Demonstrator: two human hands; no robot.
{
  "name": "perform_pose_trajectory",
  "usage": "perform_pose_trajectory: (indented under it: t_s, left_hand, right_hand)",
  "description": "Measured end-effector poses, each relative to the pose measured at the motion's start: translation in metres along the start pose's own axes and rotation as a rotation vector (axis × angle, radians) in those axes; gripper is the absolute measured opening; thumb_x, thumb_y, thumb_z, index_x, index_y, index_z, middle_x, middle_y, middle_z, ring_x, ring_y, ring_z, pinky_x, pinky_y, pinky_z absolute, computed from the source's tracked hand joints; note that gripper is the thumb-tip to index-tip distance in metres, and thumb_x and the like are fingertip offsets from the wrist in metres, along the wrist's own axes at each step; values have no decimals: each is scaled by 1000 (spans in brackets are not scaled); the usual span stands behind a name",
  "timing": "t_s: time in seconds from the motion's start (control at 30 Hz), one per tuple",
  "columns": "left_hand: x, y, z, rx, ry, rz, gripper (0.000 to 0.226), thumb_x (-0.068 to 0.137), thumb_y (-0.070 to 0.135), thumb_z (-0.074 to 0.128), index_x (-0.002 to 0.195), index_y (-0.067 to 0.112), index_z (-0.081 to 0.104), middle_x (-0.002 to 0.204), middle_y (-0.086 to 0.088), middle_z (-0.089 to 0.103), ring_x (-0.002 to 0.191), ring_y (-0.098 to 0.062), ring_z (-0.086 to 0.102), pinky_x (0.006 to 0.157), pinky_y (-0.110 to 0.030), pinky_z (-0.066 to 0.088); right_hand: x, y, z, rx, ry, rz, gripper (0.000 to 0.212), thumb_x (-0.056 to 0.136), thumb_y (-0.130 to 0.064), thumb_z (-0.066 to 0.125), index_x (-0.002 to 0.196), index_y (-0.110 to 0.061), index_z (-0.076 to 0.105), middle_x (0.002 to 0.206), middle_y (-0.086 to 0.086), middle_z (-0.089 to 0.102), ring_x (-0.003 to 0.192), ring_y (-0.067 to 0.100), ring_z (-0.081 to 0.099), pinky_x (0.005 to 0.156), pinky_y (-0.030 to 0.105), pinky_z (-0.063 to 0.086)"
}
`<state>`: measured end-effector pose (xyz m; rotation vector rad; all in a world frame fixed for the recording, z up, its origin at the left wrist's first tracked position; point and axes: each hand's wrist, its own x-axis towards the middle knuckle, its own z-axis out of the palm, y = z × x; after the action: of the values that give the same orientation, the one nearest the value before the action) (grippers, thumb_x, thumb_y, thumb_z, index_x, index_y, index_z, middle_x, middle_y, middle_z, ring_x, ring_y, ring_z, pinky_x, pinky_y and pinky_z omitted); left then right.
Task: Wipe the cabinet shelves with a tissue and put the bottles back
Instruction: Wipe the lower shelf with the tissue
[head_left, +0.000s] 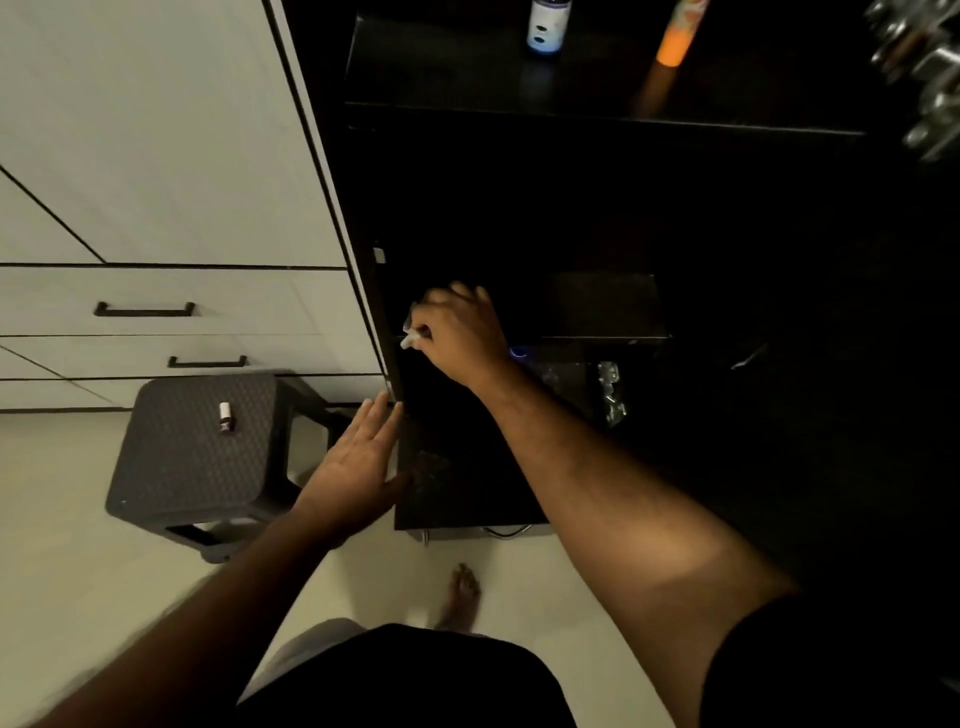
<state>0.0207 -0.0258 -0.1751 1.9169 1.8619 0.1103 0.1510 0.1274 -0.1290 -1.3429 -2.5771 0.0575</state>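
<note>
One white tissue (411, 332) is bunched in the right hand (457, 332), whose fingers curl around it; only a small crumpled edge shows at the left of the fist, so no long axis can be read. The fist sits at the left front corner of a dark middle shelf (602, 306) inside the black cabinet (519, 208), just beside the cabinet's left side panel.

The left hand (358, 467) is spread flat, fingers straight and released, with its fingertips at the near lower edge of that side panel; whether they touch it cannot be told.

Contents of the cabinet:
- Upper shelf (467, 78): a white-and-blue bottle (546, 26) stands upright at the centre, and an orange bottle (678, 36) stands to its right, leaning in the wide-angle view.
- Below the middle shelf: faint glints of clear items show, too dark to identify.

A dark stool (197, 452) stands on the pale floor (78, 519) left of the cabinet. One small bottle (225, 417) lies on its seat, long axis running near to far, white cap at the far end. White drawers (156, 312) with black handles lie beyond the stool.
</note>
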Motion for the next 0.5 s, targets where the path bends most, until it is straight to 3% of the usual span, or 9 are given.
perform_pose_trajectory:
  t_s: [0.1,0.23,0.37,0.5]
  left_hand:
    - [2,0,0,-2,-30,23,92,90,43,61,154,22,-1,159,1,-15,143,-14,-17,121,-44,15]
    - [-5,5,3,-49,-39,64,90,91,46,58,154,22,-3,160,-1,-14,146,-16,-15,120,-37,6]
    - [-16,8,13,-102,-41,67,89,91,47,58,154,22,-1,161,0,-14,147,-16,-14,118,-35,5]
    - [-24,17,18,-142,-67,77,88,92,45,57,153,22,-2,160,0,-14,147,-17,-14,113,-30,0]
  right_hand:
    - [-14,9,-1,10,11,38,13,83,-21,67,96,-25,70,106,-4,64,105,22,53,84,37,35]
    - [-30,34,-7,-9,50,116,11,73,-15,73,79,-23,68,91,-4,65,91,23,59,80,37,40]
    - [-45,59,-19,-86,3,179,8,73,-19,72,78,-22,67,91,-1,66,90,26,60,82,36,40]
    - [-61,91,-38,-188,-79,282,11,79,-15,68,90,-18,70,100,5,65,97,29,60,87,37,42]
